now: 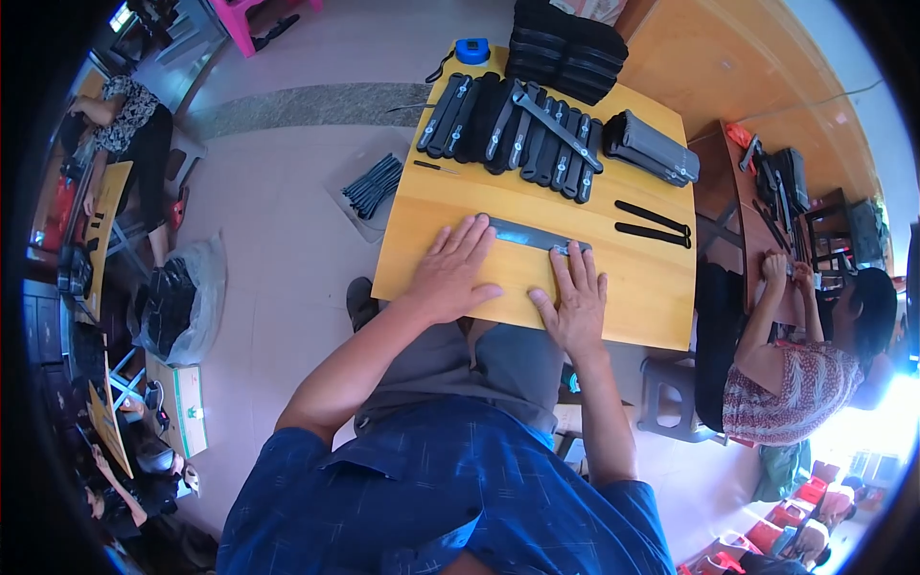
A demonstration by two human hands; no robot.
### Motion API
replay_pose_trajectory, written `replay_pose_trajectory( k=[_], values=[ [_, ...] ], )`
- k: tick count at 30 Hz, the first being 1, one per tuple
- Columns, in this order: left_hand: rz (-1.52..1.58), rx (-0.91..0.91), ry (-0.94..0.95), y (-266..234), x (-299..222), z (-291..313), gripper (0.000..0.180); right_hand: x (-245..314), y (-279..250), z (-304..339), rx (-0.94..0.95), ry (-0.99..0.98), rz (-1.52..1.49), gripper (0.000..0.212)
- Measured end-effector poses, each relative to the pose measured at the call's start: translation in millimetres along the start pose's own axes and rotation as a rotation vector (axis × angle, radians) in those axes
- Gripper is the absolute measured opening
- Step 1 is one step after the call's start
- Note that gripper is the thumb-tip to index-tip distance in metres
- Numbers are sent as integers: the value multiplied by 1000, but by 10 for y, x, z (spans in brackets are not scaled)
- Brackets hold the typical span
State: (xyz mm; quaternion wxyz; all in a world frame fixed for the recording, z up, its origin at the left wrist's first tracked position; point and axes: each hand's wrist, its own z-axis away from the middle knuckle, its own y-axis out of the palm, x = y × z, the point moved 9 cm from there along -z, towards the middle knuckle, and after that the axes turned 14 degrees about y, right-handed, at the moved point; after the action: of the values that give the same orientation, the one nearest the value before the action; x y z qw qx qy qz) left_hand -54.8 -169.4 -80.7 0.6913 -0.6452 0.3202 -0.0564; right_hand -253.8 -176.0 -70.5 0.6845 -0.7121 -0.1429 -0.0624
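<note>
A flat dark-grey strip [525, 236] lies across the wooden table, its middle catching the light. My left hand [450, 268] rests flat with fingers stretched, the fingertips at the strip's left end. At the other end, the fingertips of my right hand [578, 297] touch the strip, fingers extended and thumb apart. Neither hand grips anything. Beyond them lies a row of dark straps with pale marks [494, 129], and one loose grey strap [556, 126] slants over the row. To the right is a narrow black looped band [652, 223].
Stacked black bundles [565, 48] and a folded grey bundle [652, 149] sit on the table [460, 201], beside a blue tape measure [472, 51]. A thin dark tool [436, 167] lies near its left edge. Co-workers sit left and right [795, 383]; a plastic bag [196, 297] stands on the floor.
</note>
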Motion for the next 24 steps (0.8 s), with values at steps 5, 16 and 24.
replay_pose_trajectory(
  k=[5, 16, 24],
  values=[
    [24, 3, 23, -81, 13, 2, 92, -19, -26, 11, -2, 0, 4, 75],
    [-53, -91, -112, -228, 276, 376, 88, 316, -86, -27, -53, -55, -5, 82],
    [41, -160, 93, -247, -140, -115, 88, 559, 131, -169, 2, -204, 29, 84]
  ],
)
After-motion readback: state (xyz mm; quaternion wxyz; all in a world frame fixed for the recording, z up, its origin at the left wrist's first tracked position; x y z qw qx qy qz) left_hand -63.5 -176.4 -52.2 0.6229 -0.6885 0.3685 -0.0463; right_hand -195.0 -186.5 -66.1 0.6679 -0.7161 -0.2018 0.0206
